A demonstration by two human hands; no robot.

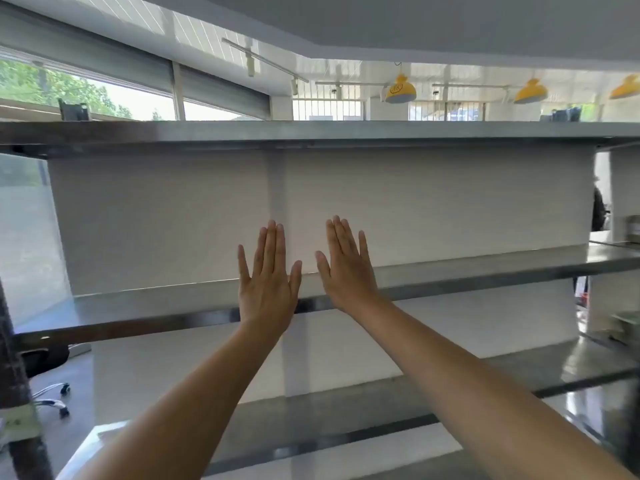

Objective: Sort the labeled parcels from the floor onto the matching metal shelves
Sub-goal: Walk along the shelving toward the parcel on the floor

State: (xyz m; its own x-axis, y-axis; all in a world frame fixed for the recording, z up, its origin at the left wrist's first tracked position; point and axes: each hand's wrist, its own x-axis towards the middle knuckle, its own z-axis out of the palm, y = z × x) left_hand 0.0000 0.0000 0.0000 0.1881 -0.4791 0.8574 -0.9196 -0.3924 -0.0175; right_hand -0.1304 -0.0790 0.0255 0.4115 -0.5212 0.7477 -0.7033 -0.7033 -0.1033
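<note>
Left hand and right hand, centre frame: fingers fully spread, palms forward, holding nothing, raised before the middle metal shelf. Apparently a ready pose ahead of sorting. No parcels in view; shelves bare; floor out of sight below frame.

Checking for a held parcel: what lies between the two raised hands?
Nothing is held. In the head view, the gap between the left hand and right hand shows only the white wall and the metal shelf edge.
</note>
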